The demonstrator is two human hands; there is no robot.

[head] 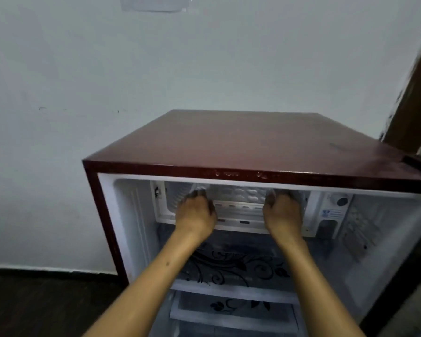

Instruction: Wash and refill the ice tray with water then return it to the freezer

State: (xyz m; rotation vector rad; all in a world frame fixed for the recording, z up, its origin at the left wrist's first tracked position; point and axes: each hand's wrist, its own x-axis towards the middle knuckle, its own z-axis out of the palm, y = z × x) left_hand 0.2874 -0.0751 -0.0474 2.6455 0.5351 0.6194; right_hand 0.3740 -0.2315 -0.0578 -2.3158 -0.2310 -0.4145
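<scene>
Both hands inside the freezer compartment [231, 203]; left hand [197, 212] and right hand [283, 211] curled, apparently gripping the two ends of the ice tray [238, 206] between them; probably light, stiff, slippery plastic; best held level by both ends.

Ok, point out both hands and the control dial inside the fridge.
left hand [197, 212], head view, back of the hand
right hand [283, 212], head view, back of the hand
control dial [342, 201], head view, dark knob face
</scene>
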